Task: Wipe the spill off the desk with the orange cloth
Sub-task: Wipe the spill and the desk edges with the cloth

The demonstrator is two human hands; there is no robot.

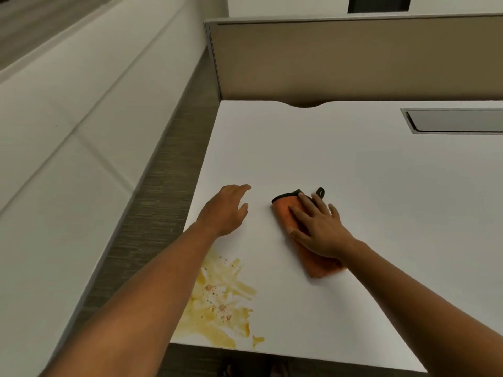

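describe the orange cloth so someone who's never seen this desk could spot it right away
Start at the white desk in front of the tan partition. Near its front half, right of the yellow spill at the front left corner, the right hand lies flat on the orange cloth. It is the only orange thing there, folded, with dark edging and a small dark loop at its far end.

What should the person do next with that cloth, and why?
Probably slide the orange cloth toward the near-left corner of the desk: the right hand lies flat on it, while the yellow spill still sits unwiped there.
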